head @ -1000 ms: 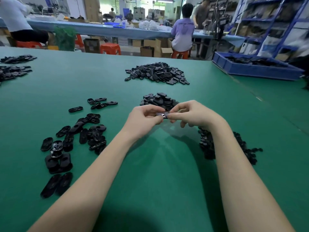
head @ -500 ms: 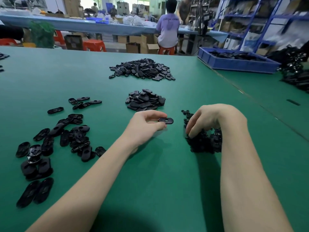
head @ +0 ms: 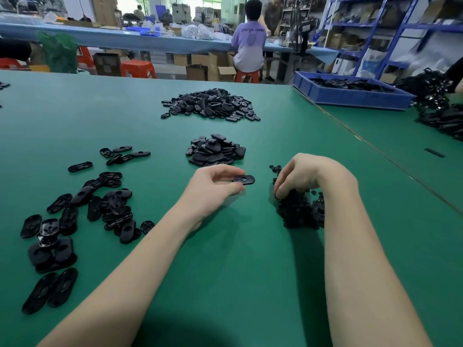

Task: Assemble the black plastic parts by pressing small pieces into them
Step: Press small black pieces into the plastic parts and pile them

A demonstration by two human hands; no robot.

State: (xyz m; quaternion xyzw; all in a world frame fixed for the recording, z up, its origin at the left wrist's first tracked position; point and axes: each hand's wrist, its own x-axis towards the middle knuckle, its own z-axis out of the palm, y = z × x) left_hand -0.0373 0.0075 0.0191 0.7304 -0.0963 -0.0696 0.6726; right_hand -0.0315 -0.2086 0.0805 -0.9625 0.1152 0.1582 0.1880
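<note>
My left hand (head: 215,189) pinches a black oval plastic part (head: 244,179) by one end and holds it just above the green table (head: 225,259). My right hand (head: 303,175) is to its right, fingers curled down into a heap of small black pieces (head: 300,211). The fingertips are buried in the heap, so whether they hold a piece is hidden. A neat pile of oval parts (head: 215,150) lies just beyond my left hand.
Scattered black oval parts (head: 100,204) cover the table at my left. A bigger heap of parts (head: 210,103) lies farther back. A blue tray (head: 350,92) with black parts stands at the back right. Two persons work at a far bench.
A second ago both hands met on the oval part. My right hand has left it and dropped onto the heap of small pieces at the right, while my left hand keeps the part.
</note>
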